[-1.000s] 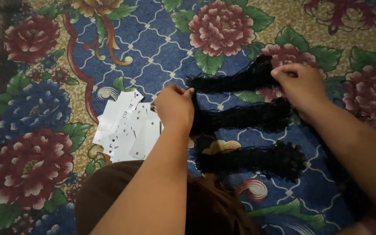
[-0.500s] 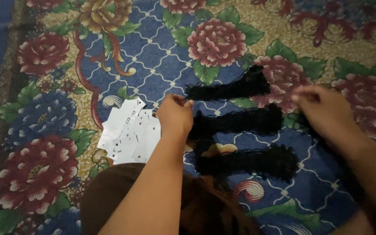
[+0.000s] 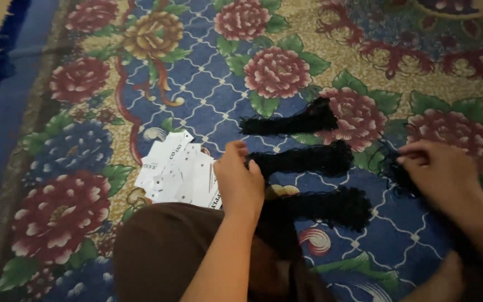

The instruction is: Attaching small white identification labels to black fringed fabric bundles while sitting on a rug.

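Note:
Three bundles of black thread lie side by side on a flowered carpet [image 3: 208,95]: a far bundle [image 3: 289,121], a middle bundle [image 3: 303,159] and a near bundle [image 3: 320,207]. My left hand [image 3: 240,182] rests with its fingers closed at the left end of the middle bundle. My right hand [image 3: 443,170] is to the right, fingers pinched on a loose tangle of black thread [image 3: 401,173]. My knee in brown cloth [image 3: 163,251] fills the bottom of the view.
A pile of small white paper tags [image 3: 177,173] lies on the carpet just left of my left hand. A dark blue fringed border [image 3: 6,72] runs along the carpet's left side. A bare foot [image 3: 448,277] shows at the bottom right.
My right hand has moved off the far bundle, right and down, to the loose black tangle. My left hand stays at the middle bundle's left end. The view has tilted up.

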